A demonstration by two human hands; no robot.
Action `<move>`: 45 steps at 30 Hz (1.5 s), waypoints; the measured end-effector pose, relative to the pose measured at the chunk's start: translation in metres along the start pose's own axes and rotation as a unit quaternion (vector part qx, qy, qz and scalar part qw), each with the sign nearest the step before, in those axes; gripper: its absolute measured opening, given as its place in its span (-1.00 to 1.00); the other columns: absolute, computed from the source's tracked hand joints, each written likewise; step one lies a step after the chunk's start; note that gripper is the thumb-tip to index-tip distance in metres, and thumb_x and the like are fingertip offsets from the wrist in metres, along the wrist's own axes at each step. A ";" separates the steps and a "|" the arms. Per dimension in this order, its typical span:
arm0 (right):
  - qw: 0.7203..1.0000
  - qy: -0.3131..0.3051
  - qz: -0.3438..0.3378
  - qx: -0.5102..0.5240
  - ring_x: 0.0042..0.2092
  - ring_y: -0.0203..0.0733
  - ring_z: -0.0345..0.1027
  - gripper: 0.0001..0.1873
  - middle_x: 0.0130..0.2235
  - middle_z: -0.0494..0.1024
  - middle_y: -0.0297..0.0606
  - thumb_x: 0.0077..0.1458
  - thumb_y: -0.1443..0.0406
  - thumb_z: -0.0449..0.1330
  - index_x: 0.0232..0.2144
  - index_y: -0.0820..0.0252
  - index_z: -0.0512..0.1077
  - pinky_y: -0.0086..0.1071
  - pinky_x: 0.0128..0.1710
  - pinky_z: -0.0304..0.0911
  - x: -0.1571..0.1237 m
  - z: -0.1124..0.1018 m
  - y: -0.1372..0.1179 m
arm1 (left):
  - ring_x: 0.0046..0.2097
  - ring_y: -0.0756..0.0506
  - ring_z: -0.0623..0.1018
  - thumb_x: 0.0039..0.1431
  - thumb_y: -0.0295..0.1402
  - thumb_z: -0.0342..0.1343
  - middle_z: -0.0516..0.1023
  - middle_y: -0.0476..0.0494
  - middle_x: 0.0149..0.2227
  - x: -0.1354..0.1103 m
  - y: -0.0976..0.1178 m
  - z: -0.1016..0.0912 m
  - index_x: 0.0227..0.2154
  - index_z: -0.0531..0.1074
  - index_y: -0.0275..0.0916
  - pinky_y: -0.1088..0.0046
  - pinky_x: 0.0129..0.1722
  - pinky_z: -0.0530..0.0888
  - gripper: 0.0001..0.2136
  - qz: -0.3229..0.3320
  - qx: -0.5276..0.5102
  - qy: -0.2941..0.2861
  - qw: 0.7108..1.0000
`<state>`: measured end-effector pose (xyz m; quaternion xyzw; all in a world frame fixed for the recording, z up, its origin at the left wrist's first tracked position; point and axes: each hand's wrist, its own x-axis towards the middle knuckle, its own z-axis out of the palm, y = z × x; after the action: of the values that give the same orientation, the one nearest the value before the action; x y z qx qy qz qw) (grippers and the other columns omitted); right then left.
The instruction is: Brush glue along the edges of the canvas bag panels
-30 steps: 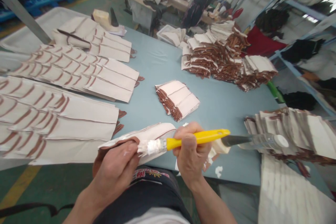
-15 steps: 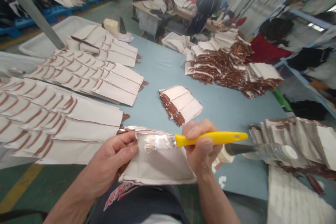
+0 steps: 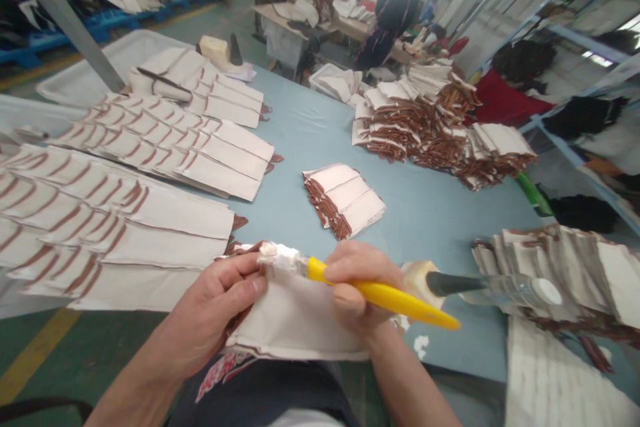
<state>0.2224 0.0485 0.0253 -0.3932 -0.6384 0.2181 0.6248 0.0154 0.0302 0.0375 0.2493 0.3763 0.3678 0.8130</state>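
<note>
My left hand (image 3: 220, 300) pinches the left edge of a cream fabric piece (image 3: 305, 320) with brown trim, thumb on top. In my right hand (image 3: 363, 283) is a paintbrush (image 3: 390, 299) with a yellow handle, held between thumb and fingers. Its pale, white-coated bristles touch the top left corner of the fabric piece, close to my left fingertips. The lower right part of the fabric lies behind my right hand. Beyond the hands, a small stack of cream and brown pieces (image 3: 345, 193) rests on the blue table (image 3: 310, 117).
Overlapping rows of cream pieces (image 3: 165, 233) cover the table's left side. Brown-edged piles (image 3: 415, 117) stand at the back right, more fabric (image 3: 565, 267) at the right. A clear bottle (image 3: 525, 288) with a dark nozzle lies right of my hand. A person (image 3: 393, 20) stands at another table.
The paintbrush has moved up and left from the middle of the fabric to its top left corner, and its handle now slopes down to the right. My left hand has barely moved.
</note>
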 end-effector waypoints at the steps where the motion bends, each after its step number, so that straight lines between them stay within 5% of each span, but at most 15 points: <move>1: 1.000 -0.014 -0.025 -0.006 -0.60 -0.25 0.34 -0.53 -0.58 0.46 -0.42 0.38 -0.17 0.29 -0.42 -0.04 0.59 -0.35 -0.56 0.30 0.001 0.001 0.001 | -0.42 -0.09 0.67 -0.01 -0.20 0.65 0.78 -0.18 -0.32 0.000 0.000 0.001 -0.12 0.79 -0.23 0.49 -0.34 0.62 -0.60 -0.004 0.002 -0.001 1.000; 3: 0.996 0.020 -0.083 -0.014 -0.55 -0.22 0.41 -0.65 -0.53 0.52 -0.41 0.43 -0.05 0.29 -0.34 -0.05 0.60 -0.35 -0.53 0.33 0.003 0.001 0.003 | -0.42 -0.10 0.67 -0.06 -0.25 0.66 0.78 -0.19 -0.32 0.001 0.001 0.002 -0.12 0.79 -0.24 0.49 -0.35 0.61 -0.59 -0.010 0.002 0.003 1.000; 7: 0.994 0.084 -0.051 -0.054 -0.44 -0.20 0.51 -0.72 -0.39 0.61 -0.39 0.49 0.00 0.24 -0.20 -0.02 0.58 -0.31 -0.39 0.45 0.002 0.000 0.005 | -0.47 -0.03 0.61 -0.08 -0.35 0.63 0.77 -0.15 -0.34 0.001 0.002 0.001 -0.20 0.79 -0.23 0.53 -0.39 0.58 -0.67 -0.004 -0.006 0.010 1.000; 12: 0.993 -0.025 0.044 -0.105 -0.33 -0.23 0.57 -0.71 -0.27 0.66 -0.32 0.55 0.09 0.12 -0.11 0.09 0.56 -0.33 -0.30 0.47 -0.004 0.013 0.012 | -0.44 -0.05 0.63 -0.09 -0.39 0.60 0.77 -0.15 -0.34 0.005 0.003 0.003 -0.20 0.79 -0.25 0.56 -0.40 0.55 -0.68 0.002 0.007 0.005 1.000; 17: 0.988 0.011 0.046 -0.145 -0.34 -0.21 0.51 -0.61 -0.33 0.63 -0.32 0.54 0.03 0.08 -0.20 0.12 0.55 -0.31 -0.29 0.40 0.007 0.014 0.024 | -0.27 -0.14 0.71 0.07 -0.03 0.56 0.81 -0.27 -0.17 0.010 0.007 0.000 -0.04 0.78 -0.24 0.48 -0.29 0.62 -0.52 0.038 0.064 0.005 0.997; 22: 0.984 0.063 0.085 -0.144 -0.41 -0.24 0.44 -0.54 -0.39 0.59 -0.38 0.53 -0.08 0.10 -0.19 0.11 0.55 -0.34 -0.34 0.30 0.028 -0.001 0.032 | -0.04 -0.30 0.76 0.31 0.26 0.25 0.80 -0.34 -0.06 0.002 0.007 -0.027 0.06 0.75 -0.21 0.21 0.00 0.69 -0.38 0.064 0.150 0.012 0.987; 29: 0.980 0.061 0.120 -0.146 -0.44 -0.22 0.39 -0.49 -0.45 0.54 -0.42 0.49 -0.15 0.09 -0.18 0.10 0.53 -0.33 -0.33 0.28 0.030 0.013 0.050 | -0.15 -0.23 0.70 0.37 -0.18 0.21 0.78 -0.12 -0.20 0.000 0.004 -0.013 -0.14 0.77 -0.19 0.43 -0.18 0.59 -0.72 0.128 0.426 -0.038 0.895; 34: 0.978 0.107 0.101 -0.147 -0.48 -0.27 0.34 -0.53 -0.45 0.55 -0.41 0.48 -0.10 0.12 -0.17 0.14 0.54 -0.36 -0.40 0.25 0.029 0.017 0.061 | -0.16 -0.20 0.70 0.44 -0.18 0.12 0.78 -0.11 -0.19 0.002 -0.004 -0.008 -0.12 0.76 -0.19 0.47 -0.13 0.59 -0.68 0.124 0.446 -0.071 0.884; 40: 0.975 0.202 0.077 -0.055 -0.63 -0.37 0.27 -0.64 -0.58 0.44 -0.52 0.48 0.02 0.23 -0.28 0.12 0.57 -0.49 -0.60 0.18 0.004 -0.010 0.008 | -0.25 -0.16 0.66 0.43 -0.27 0.11 0.72 -0.07 -0.34 0.003 -0.012 -0.014 -0.32 0.69 -0.17 0.50 -0.19 0.55 -0.73 0.224 0.506 -0.020 0.833; 45: 0.979 0.174 0.098 -0.046 -0.69 -0.35 0.19 -0.61 -0.62 0.40 -0.49 0.38 0.01 0.34 -0.41 0.10 0.57 -0.47 -0.70 0.12 -0.019 -0.024 -0.029 | -0.34 -0.10 0.63 0.44 -0.39 0.09 0.67 -0.03 -0.38 0.004 -0.019 -0.007 -0.34 0.64 -0.15 0.51 -0.25 0.53 -0.75 0.305 0.521 -0.011 0.797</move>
<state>0.2376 0.0118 0.0387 -0.5141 -0.4876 0.1762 0.6833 0.0194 0.0228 0.0185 0.7414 0.4061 0.3426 0.4100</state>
